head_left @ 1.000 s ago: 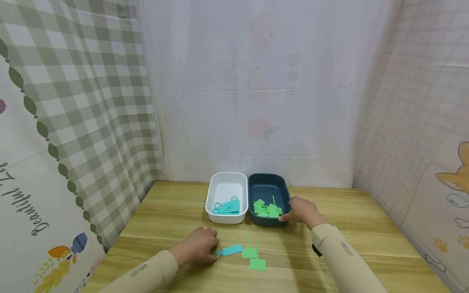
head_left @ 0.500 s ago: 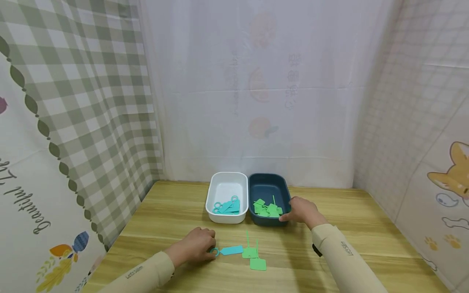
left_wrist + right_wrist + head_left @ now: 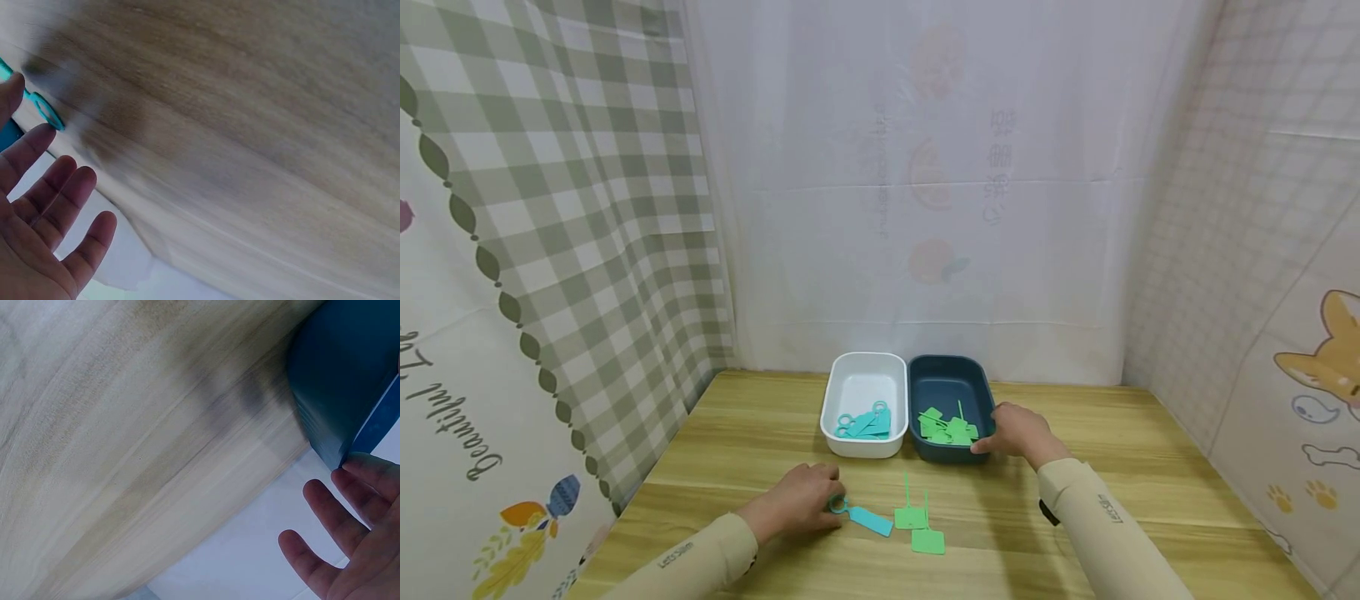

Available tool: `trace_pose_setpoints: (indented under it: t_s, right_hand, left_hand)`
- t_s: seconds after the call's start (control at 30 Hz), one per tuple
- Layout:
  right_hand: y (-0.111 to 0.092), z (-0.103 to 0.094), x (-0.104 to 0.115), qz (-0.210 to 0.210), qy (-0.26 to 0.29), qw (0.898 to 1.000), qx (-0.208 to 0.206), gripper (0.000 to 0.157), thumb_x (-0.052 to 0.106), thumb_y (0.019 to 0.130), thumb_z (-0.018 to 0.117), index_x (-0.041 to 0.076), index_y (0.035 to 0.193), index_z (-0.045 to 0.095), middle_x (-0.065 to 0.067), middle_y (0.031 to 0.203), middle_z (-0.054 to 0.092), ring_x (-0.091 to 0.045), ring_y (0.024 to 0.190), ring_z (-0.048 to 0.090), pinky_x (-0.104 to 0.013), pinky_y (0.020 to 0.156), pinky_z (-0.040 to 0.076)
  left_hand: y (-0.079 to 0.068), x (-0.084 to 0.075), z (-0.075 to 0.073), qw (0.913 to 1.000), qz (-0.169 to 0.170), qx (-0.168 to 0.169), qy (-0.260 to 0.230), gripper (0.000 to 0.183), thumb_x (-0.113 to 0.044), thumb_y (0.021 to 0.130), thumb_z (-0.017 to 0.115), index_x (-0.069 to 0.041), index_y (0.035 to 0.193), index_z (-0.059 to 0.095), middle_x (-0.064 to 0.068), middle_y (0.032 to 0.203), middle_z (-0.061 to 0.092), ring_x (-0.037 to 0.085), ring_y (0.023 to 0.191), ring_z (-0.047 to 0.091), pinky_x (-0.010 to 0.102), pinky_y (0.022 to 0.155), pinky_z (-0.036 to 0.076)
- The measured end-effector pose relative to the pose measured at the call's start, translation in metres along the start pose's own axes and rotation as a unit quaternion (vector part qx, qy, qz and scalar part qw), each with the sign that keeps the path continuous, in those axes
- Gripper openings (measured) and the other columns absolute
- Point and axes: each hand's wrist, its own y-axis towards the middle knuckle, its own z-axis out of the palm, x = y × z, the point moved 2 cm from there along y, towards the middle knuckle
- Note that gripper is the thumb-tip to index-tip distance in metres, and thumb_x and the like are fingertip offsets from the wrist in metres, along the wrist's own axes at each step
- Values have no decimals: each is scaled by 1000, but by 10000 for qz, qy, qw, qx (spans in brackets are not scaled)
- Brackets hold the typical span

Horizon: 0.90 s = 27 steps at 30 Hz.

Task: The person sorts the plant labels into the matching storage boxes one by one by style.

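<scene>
My left hand is low over the wooden table, beside the ring end of a flat turquoise ring tag. In the left wrist view the index fingertip touches the ring, the thumb is near its neck, and the other fingers are spread loosely. My right hand rests at the front right corner of a dark blue bin, thumb at the front rim and fingers along the side. Its fingers look relaxed in the right wrist view, the index fingertip at the bin's rim.
Two green tags with thin tails, one a square tag and one a nearer tag, lie right of the turquoise one. A white bin with several turquoise tags adjoins the dark bin, which contains several green tags. Curtains surround the table.
The turquoise tag has turned, its flat end swinging toward the table's front edge. My left hand has shifted slightly around the ring; the right hand stays at the dark bin.
</scene>
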Motion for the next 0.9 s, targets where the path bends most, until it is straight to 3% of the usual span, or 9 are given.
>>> trace_pose_setpoints:
  t_s: [0.2,0.53,0.9]
  right_hand:
    - [0,-1,0,16,-16,10000,5,80,54,76,81,-11,120,63,-26,125,60,-41,109,60,-54,90,49]
    - [0,-1,0,46,-16,10000,12,80,53,75,81,-11,119,63,-26,124,60,-42,110,60,-55,90,49]
    - [1,0,0,59,-21,10000,2,80,54,75,81,-11,119,63,-26,124,60,-41,109,60,-55,89,49]
  left_hand:
    - [1,3,1,10000,35,-10,67,23,-42,86,75,-20,93,74,-9,87,51,5,71,46,28,62,41]
    - [0,8,-1,9998,10,-185,-81,21,-39,85,76,-19,84,71,-9,81,48,6,69,44,27,58,37]
    - [-1,8,1,9997,31,-80,-228,18,-36,84,79,-19,89,76,-9,88,54,4,73,47,25,62,39]
